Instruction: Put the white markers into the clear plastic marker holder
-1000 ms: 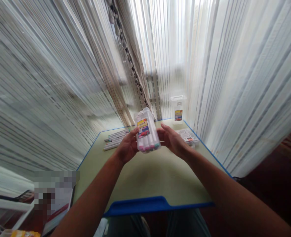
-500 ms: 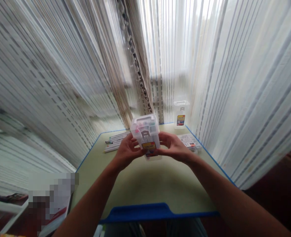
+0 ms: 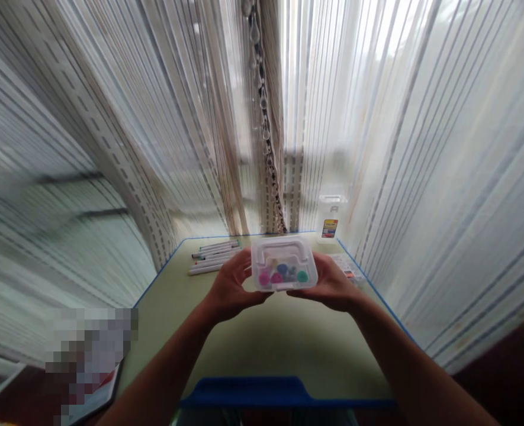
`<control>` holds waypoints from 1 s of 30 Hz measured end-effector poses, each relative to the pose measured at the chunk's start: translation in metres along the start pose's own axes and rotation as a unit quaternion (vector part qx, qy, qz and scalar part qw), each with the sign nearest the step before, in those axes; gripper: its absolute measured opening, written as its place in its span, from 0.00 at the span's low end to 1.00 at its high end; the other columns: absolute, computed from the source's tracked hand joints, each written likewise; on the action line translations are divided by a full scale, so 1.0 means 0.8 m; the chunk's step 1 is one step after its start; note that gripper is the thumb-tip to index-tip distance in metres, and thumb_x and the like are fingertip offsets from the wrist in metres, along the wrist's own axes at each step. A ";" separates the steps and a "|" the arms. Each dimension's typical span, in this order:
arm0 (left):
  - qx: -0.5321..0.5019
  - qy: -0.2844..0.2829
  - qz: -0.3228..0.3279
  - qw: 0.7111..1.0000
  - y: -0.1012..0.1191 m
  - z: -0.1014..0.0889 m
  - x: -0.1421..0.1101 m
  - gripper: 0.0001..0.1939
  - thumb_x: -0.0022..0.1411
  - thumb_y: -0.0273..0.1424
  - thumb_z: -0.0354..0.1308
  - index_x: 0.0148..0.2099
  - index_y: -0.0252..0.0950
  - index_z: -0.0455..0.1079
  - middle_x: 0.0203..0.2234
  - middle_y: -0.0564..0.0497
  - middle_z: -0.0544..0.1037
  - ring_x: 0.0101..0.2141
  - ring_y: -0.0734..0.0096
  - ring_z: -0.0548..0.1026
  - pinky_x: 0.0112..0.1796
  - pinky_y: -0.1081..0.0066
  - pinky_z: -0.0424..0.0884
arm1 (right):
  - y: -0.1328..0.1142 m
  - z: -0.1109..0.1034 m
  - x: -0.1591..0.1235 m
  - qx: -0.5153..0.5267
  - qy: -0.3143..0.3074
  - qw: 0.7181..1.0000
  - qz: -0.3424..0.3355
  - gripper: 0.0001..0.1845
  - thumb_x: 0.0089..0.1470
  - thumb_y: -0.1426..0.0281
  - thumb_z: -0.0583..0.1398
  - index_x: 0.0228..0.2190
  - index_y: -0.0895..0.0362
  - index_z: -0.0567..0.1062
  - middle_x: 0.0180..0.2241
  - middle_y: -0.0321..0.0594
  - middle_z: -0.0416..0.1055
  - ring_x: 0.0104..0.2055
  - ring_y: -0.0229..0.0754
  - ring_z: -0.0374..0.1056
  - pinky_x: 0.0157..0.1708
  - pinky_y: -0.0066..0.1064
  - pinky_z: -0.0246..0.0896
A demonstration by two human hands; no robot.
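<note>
One left hand (image 3: 230, 291) plus one right hand (image 3: 331, 285): two in all. One held box (image 3: 283, 260) plus one standing box (image 3: 331, 211): two again. One flat case (image 3: 348, 266), one table (image 3: 262, 340), one bead string (image 3: 264, 103). Pens (image 3: 206, 268), loose: at least five, exact number unclear from overlap. Coloured caps (image 3: 303, 276), inside the held box: at least five.

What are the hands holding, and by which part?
A clear marker case, held by its opposite sides below the lid, between left hand and right hand.
</note>
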State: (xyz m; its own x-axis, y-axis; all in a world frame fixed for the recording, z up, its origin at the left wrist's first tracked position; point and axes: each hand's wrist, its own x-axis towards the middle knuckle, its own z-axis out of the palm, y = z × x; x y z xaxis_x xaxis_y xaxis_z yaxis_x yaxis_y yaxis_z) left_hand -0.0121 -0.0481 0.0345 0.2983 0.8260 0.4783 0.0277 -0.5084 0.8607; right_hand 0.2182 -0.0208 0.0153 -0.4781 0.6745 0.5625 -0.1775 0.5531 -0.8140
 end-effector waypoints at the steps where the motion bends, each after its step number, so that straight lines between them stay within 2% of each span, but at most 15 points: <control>1: -0.001 -0.003 0.007 1.000 0.000 0.000 0.000 0.28 0.44 0.26 0.76 0.47 0.34 0.72 0.39 0.46 0.83 0.39 0.64 0.82 0.49 0.60 0.78 | -0.002 0.000 0.000 -0.006 0.000 1.000 -0.001 0.24 0.46 0.71 0.75 0.46 0.55 0.79 0.43 0.42 0.81 0.40 0.44 0.78 0.57 0.45 0.69; 4: -0.006 -0.008 0.023 1.000 0.002 -0.001 -0.001 0.29 0.42 0.26 0.78 0.47 0.34 0.72 0.43 0.44 0.83 0.37 0.67 0.81 0.50 0.60 0.77 | -0.008 -0.001 -0.002 -0.019 -0.004 1.000 -0.001 0.26 0.45 0.68 0.75 0.47 0.55 0.79 0.46 0.45 0.81 0.47 0.48 0.78 0.58 0.47 0.67; 8: -0.010 -0.007 0.019 1.000 0.009 0.003 -0.001 0.32 0.39 0.27 0.79 0.48 0.34 0.73 0.44 0.43 0.82 0.42 0.60 0.81 0.52 0.58 0.76 | -0.016 -0.004 -0.005 -0.029 -0.008 1.000 0.008 0.31 0.44 0.64 0.76 0.50 0.55 0.79 0.49 0.47 0.80 0.56 0.54 0.74 0.61 0.50 0.65; 12: -0.018 -0.003 -0.019 1.000 0.004 0.011 0.006 0.29 0.44 0.27 0.77 0.49 0.36 0.73 0.44 0.44 0.83 0.45 0.57 0.81 0.52 0.56 0.76 | -0.019 -0.011 -0.008 -0.053 0.007 0.998 0.030 0.26 0.45 0.65 0.75 0.48 0.52 0.80 0.48 0.45 0.80 0.54 0.55 0.74 0.58 0.50 0.68; 16: -0.070 -0.017 -0.071 0.995 -0.015 0.021 0.026 0.31 0.44 0.28 0.78 0.50 0.38 0.72 0.46 0.43 0.82 0.48 0.54 0.80 0.50 0.56 0.77 | -0.010 -0.035 -0.006 -0.024 0.026 0.998 0.053 0.24 0.49 0.65 0.74 0.48 0.54 0.79 0.49 0.47 0.79 0.54 0.53 0.74 0.57 0.51 0.68; 20: -0.092 -0.038 -0.124 0.987 -0.033 0.026 0.052 0.34 0.42 0.29 0.79 0.52 0.38 0.71 0.47 0.42 0.80 0.43 0.59 0.81 0.44 0.58 0.79 | -0.006 -0.069 0.005 0.023 0.061 0.993 0.096 0.36 0.47 0.63 0.75 0.57 0.52 0.74 0.52 0.49 0.77 0.53 0.52 0.75 0.56 0.53 0.69; 24: -0.074 -0.032 -0.125 0.989 -0.045 0.028 0.078 0.35 0.41 0.30 0.79 0.53 0.38 0.71 0.51 0.43 0.75 0.41 0.63 0.79 0.41 0.61 0.78 | -0.017 -0.097 0.029 0.023 0.093 0.989 0.112 0.49 0.43 0.64 0.77 0.64 0.50 0.66 0.54 0.50 0.75 0.54 0.53 0.74 0.55 0.52 0.70; 26: -0.056 -0.037 -0.120 0.991 -0.050 0.029 0.092 0.35 0.41 0.30 0.79 0.53 0.37 0.71 0.50 0.43 0.76 0.41 0.63 0.78 0.42 0.60 0.78 | -0.022 -0.105 0.043 0.011 0.090 0.990 0.107 0.51 0.41 0.63 0.77 0.64 0.50 0.66 0.54 0.50 0.76 0.53 0.53 0.75 0.57 0.52 0.69; 30: -0.031 -0.049 -0.110 0.992 -0.055 0.029 0.122 0.35 0.43 0.32 0.79 0.53 0.35 0.71 0.46 0.42 0.77 0.43 0.60 0.78 0.48 0.55 0.75 | -0.023 -0.120 0.071 -0.013 0.091 0.990 0.111 0.44 0.41 0.61 0.77 0.59 0.53 0.72 0.51 0.48 0.78 0.48 0.52 0.77 0.55 0.52 0.71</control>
State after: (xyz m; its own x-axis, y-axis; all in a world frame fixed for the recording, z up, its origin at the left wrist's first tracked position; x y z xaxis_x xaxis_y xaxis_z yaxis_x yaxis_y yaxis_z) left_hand 0.0379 0.0490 0.0395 0.3830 0.8859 0.2618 0.0439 -0.3005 0.9528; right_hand 0.2767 0.0541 0.0765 -0.3398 0.8560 0.3896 -0.0615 0.3931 -0.9174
